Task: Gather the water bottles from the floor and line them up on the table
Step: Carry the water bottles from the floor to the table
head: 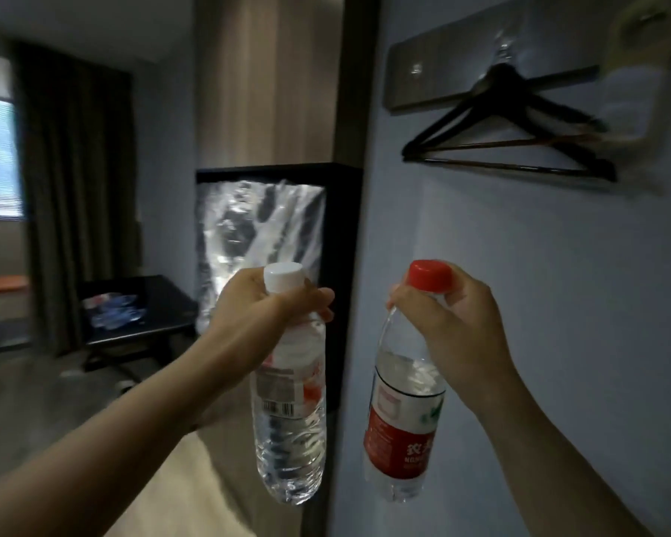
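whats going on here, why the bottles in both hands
A person is carrying two water bottles by their necks. The left hand grips the white-capped bottle; the right hand grips the red-capped bottle. Both hang in the air. Ahead, a dark table already holds what look like more bottles.

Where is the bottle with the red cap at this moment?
The clear plastic bottle with the red cap hangs in the right hand, right of centre in the head view, beside the white-capped clear bottle in the left hand, below the black coat hangers.
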`<state>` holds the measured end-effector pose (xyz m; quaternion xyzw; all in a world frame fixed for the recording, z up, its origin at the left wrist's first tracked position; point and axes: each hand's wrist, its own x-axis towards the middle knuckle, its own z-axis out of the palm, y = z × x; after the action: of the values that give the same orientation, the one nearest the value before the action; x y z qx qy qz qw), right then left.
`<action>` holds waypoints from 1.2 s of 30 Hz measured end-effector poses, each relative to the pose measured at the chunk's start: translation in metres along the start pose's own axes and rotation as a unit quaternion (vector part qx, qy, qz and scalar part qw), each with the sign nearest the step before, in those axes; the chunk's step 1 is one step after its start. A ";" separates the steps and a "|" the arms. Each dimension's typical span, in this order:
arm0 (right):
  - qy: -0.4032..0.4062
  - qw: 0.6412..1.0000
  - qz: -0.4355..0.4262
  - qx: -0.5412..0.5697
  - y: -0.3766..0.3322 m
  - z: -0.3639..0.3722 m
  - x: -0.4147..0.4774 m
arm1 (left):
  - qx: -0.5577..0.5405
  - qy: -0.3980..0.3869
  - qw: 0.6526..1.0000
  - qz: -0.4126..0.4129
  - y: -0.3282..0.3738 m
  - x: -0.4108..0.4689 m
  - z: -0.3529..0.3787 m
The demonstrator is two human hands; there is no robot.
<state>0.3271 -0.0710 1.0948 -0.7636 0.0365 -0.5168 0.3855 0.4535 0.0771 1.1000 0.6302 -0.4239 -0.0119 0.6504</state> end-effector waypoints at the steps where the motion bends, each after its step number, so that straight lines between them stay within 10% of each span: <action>1: -0.014 1.000 0.002 0.024 0.002 0.010 0.003 | 0.021 0.021 1.000 -0.008 0.000 -0.003 -0.008; 16: -0.206 0.946 -0.023 0.249 -0.041 0.185 -0.013 | 0.188 0.273 0.942 -0.050 0.016 -0.092 -0.154; 36: -0.227 0.937 -0.010 0.266 -0.107 0.404 -0.037 | 0.167 0.295 0.938 -0.067 -0.025 -0.125 -0.379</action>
<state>0.6035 0.2431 1.0655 -0.7305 -0.1978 -0.3246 0.5674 0.6008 0.4473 1.0708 0.7322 -0.1653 0.2021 0.6291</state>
